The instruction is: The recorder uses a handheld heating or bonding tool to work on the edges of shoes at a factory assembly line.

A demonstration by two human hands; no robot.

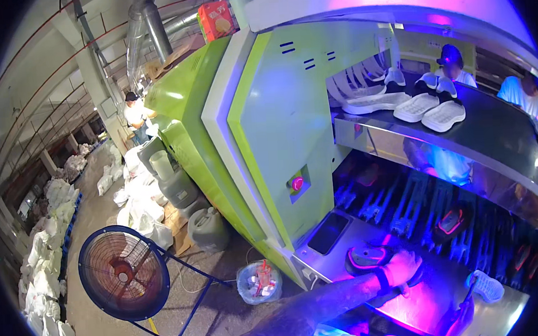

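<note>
Dark sole (367, 258): lies on the counter (428, 309), just left of your left hand (402, 269) and slightly beyond it; I cannot tell whether they touch.
Left hand: your fingers are bent and close together, palm turned down; something dark shows under them, but I cannot tell whether you pinch it.
Right hand (465, 309): yours appears as a shadowed shape; I cannot tell how its fingers stand.
Pale sole (488, 287): sits just beyond your right hand, seemingly against it.
Already on the slatted rack (407, 207): a pink-rimmed sole (451, 221), beyond your left hand and to its right.
Left off the rack: the dark sole and the pale one, judging by how they lie.
White soles (443, 116): rest on the upper shelf (497, 120), well beyond both your hands.
</note>
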